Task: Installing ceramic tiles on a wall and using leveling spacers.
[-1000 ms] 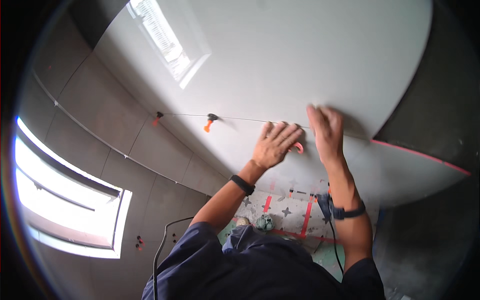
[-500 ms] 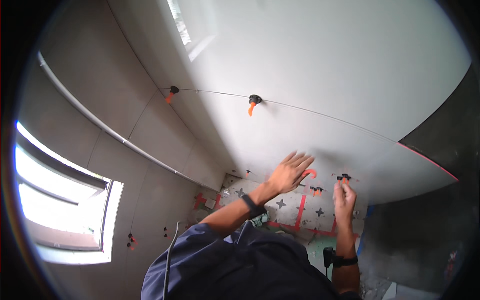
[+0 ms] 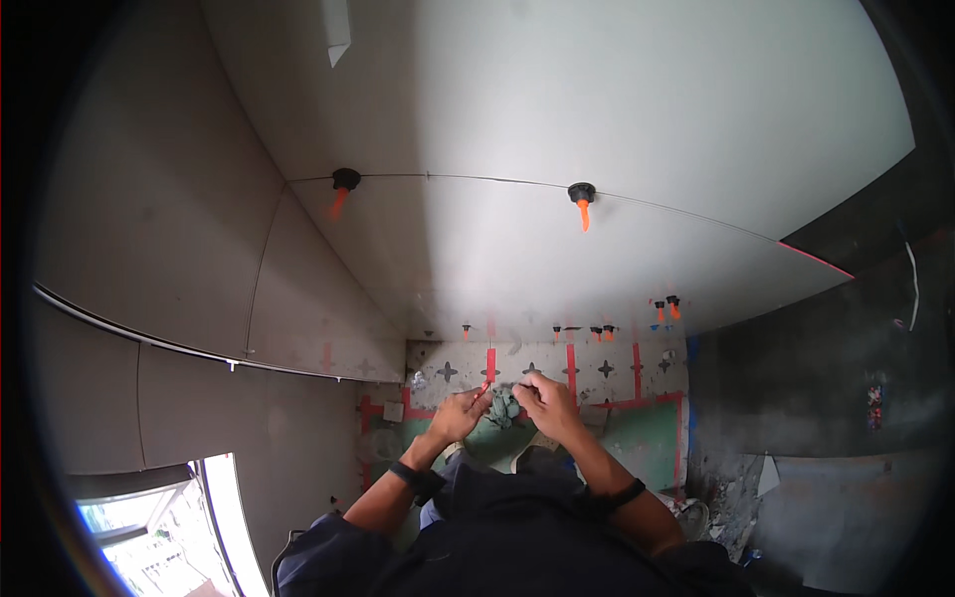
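Observation:
Both my hands are held close together in front of my chest, low in the head view. My left hand (image 3: 456,414) pinches a small orange leveling piece (image 3: 484,390) at its fingertips. My right hand (image 3: 546,403) is closed with its fingers pinched on a small dark piece that I cannot make out clearly. The two hands nearly touch. Above them rises a wall of large pale tiles (image 3: 637,99). Two black-capped orange leveling clips (image 3: 581,196) (image 3: 343,183) sit in the joint between the upper and lower tile.
The floor (image 3: 607,370) below has pale tiles with dark cross marks, red strips and a green sheet (image 3: 647,438). More orange clips (image 3: 665,308) stand along the wall's foot. A dark rough wall (image 3: 846,378) is at right, a bright window (image 3: 149,522) at lower left.
My hands have come off the wall tile and dropped down in front of my chest, coming together. The view has tilted down, so more of the floor shows.

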The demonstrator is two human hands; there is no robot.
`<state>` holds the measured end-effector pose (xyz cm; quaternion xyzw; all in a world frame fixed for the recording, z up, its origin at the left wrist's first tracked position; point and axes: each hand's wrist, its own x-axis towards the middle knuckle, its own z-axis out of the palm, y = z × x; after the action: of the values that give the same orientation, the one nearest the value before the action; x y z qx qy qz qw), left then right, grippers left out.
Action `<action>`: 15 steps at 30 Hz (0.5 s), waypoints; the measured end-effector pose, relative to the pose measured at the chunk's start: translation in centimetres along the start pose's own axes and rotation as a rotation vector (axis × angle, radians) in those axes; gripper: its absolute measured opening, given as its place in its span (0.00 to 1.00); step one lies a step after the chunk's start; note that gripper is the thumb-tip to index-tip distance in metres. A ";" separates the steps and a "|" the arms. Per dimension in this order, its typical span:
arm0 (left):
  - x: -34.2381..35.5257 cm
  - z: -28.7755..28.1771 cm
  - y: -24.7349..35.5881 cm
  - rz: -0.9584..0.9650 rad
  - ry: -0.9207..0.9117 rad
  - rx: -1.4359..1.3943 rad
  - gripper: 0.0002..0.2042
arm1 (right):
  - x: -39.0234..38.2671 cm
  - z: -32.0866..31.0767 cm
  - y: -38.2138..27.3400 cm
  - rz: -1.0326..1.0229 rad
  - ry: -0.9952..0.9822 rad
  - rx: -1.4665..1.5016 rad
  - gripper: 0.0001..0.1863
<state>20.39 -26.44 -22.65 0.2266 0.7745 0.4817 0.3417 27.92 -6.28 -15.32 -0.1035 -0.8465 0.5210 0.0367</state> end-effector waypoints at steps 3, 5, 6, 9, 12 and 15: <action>-1.3 -1.9 -1.1 -0.073 0.008 0.309 0.24 | -0.4 1.4 0.9 -0.027 -0.070 -0.152 0.07; -2.2 -2.4 -2.2 -0.022 0.081 0.314 0.25 | -1.4 2.0 2.7 -0.110 0.019 -0.150 0.08; -2.4 -2.9 -2.5 -0.020 0.072 0.321 0.25 | -1.8 2.1 3.2 -0.105 0.028 -0.147 0.08; -2.9 -3.8 -3.2 -0.130 -0.017 0.337 0.25 | -3.2 2.0 4.1 -0.019 0.089 -0.028 0.09; -3.5 -3.4 -3.7 -0.136 -0.013 0.360 0.24 | -3.4 1.3 3.2 0.233 0.016 0.049 0.12; -3.4 -1.9 -3.3 -0.117 -0.024 0.343 0.22 | -0.6 0.9 1.5 0.198 0.140 0.263 0.14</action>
<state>21.12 -31.31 -24.00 0.2420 0.8529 0.3193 0.3348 28.61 -6.50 -17.05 -0.2168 -0.7521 0.6197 0.0574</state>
